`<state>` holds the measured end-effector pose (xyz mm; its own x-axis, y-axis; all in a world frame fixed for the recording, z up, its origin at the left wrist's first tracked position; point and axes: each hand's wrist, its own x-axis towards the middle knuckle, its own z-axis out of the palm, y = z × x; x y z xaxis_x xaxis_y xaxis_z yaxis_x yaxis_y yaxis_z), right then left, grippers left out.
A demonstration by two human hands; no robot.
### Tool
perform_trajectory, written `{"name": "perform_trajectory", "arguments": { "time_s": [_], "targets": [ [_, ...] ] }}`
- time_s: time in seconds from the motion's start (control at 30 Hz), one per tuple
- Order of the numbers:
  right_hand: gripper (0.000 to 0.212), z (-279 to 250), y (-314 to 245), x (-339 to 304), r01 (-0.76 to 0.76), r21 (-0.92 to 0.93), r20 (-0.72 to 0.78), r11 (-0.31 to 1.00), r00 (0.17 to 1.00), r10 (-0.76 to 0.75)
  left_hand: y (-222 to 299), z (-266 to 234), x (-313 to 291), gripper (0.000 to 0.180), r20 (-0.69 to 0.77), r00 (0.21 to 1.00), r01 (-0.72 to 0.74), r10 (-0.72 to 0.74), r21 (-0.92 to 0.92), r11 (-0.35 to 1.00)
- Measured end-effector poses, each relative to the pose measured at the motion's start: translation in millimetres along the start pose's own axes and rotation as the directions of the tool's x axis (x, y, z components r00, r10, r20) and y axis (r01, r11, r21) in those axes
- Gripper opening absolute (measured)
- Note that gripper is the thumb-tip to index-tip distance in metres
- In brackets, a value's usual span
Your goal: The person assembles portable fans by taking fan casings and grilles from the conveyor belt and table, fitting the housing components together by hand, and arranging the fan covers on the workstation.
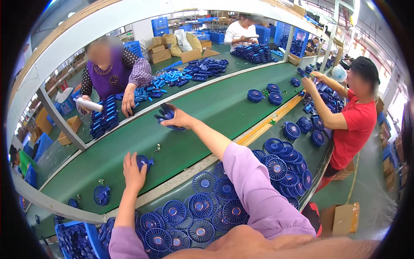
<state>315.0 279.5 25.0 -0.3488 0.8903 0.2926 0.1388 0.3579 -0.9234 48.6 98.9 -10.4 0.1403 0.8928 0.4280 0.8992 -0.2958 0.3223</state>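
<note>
My right hand (180, 120) reaches over the green conveyor belt (207, 103), its fingers closed around a dark blue fan part (166, 114) with blade-like pieces sticking out. Lower on the belt, my left hand (134, 172) has its fingers stretched out beside a small blue fan housing (143, 162), partly covering it. From that housing a thin wire runs to a small circuit board (157, 147). Another fan housing (101, 195) lies on the belt to the left. Under my arms, round blue fan grilles (201, 205) are heaped on the near worktop.
Across the belt, a person in purple (108, 71) handles blue handle parts (103, 118). At right, a person in red (360, 125) works beside more fan parts. A blue crate (92, 237) stands at lower left. A white metal frame (60, 116) rises along the belt's far side.
</note>
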Motion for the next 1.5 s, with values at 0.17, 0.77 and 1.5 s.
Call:
{"name": "perform_trajectory", "arguments": {
  "time_s": [0.17,0.77,1.5],
  "targets": [
    [0.109,-33,10,-1,0.089,-0.537,-0.133,0.839,0.973,-0.189,-19,29,28,0.057,0.079,0.966,0.247,-0.248,0.013,0.969],
    [0.116,-37,46,-45,-0.137,-0.75,-0.244,0.647,0.967,-0.077,6,-14,-27,0.01,0.075,0.975,0.217,-0.21,-0.095,0.972],
    [0.092,49,-135,-210,0.18,-0.062,0.772,0.982,0.632,-0.067,72,-89,-146,0.026,0.257,0.739,0.222,-0.623,-0.966,-0.135]
  ]
}}
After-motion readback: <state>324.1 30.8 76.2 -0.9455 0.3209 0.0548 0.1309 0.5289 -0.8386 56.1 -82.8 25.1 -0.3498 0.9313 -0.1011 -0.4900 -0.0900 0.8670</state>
